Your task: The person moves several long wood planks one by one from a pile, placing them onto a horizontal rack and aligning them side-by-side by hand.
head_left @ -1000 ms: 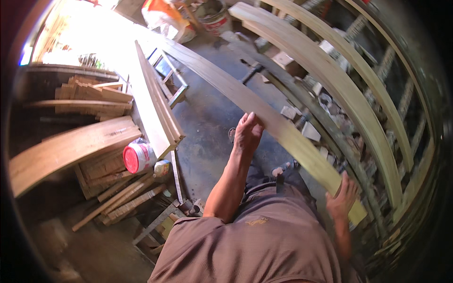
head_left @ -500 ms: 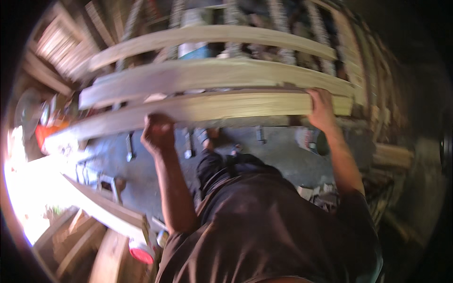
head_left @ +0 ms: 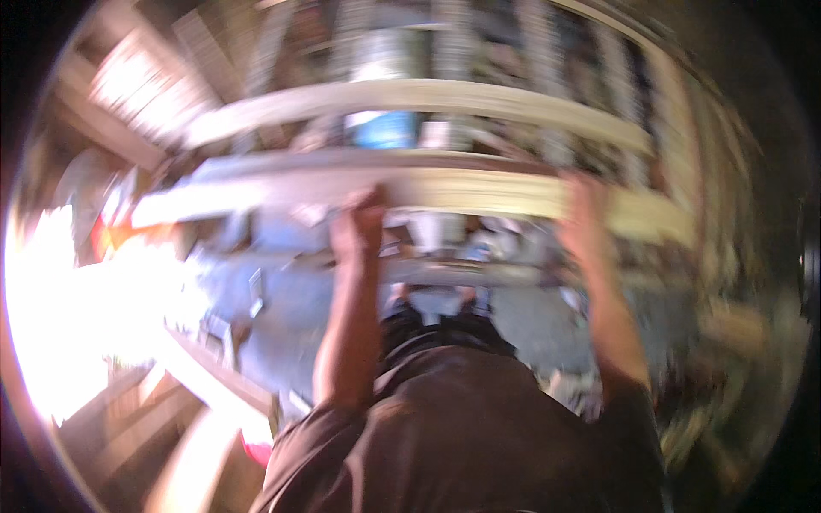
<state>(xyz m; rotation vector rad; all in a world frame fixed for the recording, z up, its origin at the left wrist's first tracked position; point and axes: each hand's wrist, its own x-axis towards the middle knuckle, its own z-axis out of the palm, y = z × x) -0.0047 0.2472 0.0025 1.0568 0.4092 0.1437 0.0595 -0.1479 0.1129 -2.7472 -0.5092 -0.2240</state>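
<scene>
A long pale wooden beam (head_left: 470,190) stretches across in front of me. My left hand (head_left: 359,218) is closed on its near edge, left of the middle. Toward the right end my right hand (head_left: 584,209) grips it, fingers over the upper edge. Along its far side runs the darker edge of a second board (head_left: 402,159), close against it; blur hides whether the two touch. Farther off lies another pale plank (head_left: 419,92), roughly parallel and apart from them.
Slatted timbers (head_left: 453,43) run away beyond the planks, with a blue and white container (head_left: 382,128) between them. A near rail (head_left: 462,274) crosses below the beam. More lumber (head_left: 205,462) stands at lower left, beside strong glare. Grey floor (head_left: 291,333) shows below.
The near beam has gone away from me, up to the middle board, both hands still on it. A gap with clutter now shows between it and the near rail. The view has also shifted.
</scene>
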